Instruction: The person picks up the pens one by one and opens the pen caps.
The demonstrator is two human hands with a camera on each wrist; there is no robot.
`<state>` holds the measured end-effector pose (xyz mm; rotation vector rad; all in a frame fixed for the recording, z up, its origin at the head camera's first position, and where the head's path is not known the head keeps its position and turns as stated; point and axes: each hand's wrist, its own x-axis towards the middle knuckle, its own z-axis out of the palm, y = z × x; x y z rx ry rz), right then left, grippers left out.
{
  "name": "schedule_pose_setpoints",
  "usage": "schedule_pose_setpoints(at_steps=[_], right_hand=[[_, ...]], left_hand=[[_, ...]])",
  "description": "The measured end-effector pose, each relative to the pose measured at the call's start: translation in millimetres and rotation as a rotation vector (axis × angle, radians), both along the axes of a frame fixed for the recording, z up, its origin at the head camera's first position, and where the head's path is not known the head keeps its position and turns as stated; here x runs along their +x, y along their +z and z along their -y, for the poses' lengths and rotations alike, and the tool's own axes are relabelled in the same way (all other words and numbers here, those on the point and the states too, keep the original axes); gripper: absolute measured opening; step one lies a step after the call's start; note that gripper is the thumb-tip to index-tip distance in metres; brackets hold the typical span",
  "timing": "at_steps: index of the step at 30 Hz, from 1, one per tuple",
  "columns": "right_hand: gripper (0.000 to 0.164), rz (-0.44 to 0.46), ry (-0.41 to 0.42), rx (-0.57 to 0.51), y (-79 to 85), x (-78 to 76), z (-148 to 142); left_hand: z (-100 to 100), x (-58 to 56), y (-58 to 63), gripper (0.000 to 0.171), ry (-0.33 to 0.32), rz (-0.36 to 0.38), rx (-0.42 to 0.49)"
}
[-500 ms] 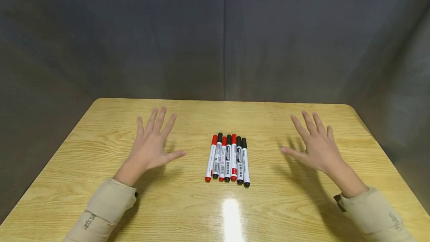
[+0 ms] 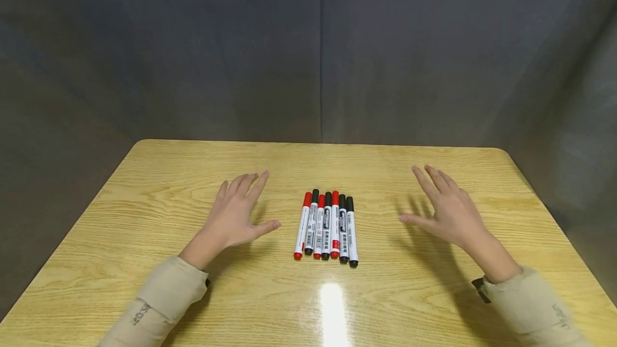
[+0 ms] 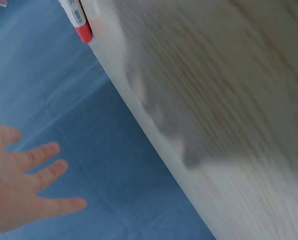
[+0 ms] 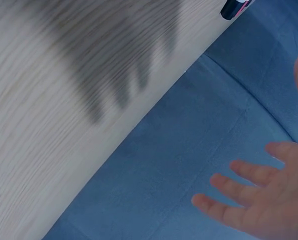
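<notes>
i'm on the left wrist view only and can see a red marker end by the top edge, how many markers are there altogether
Observer: Seven markers lie side by side in one row on the table.
Operator: ok and what colours are the ends pointing away from the person
Observer: Three red caps and four black caps make up the far ends.
Operator: anything being held over on the right side
Observer: No, the head view shows the right grip holding nothing.
</notes>
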<state>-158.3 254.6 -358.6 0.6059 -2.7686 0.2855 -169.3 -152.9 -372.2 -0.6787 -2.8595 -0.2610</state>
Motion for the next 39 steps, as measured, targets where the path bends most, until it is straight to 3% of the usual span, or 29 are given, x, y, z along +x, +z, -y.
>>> schedule_pose_setpoints(at_steps=[5,13,23,32,39], right_hand=[[0.098,0.023,0.017,-0.05,0.0,-0.7,4],[0.094,0.134,0.02,-0.146,0.0,-4.7,12],[0.086,0.255,0.06,-0.261,0.8,-11.5,18],[0.078,0.351,0.093,-0.369,0.3,-15.9,22],[0.073,0.424,0.105,-0.425,-2.1,-18.6,25]], left_hand=[[-7,2.7,-0.2,0.097,-0.003,0.054,0.022],[-15,4.8,-2.3,0.094,-0.013,0.145,0.074],[-22,2.8,-3.7,0.089,-0.076,0.26,0.223],[-25,-1.4,-11.4,0.084,-0.156,0.349,0.423],[-30,-1.7,-16.3,0.08,-0.149,0.462,0.495]])
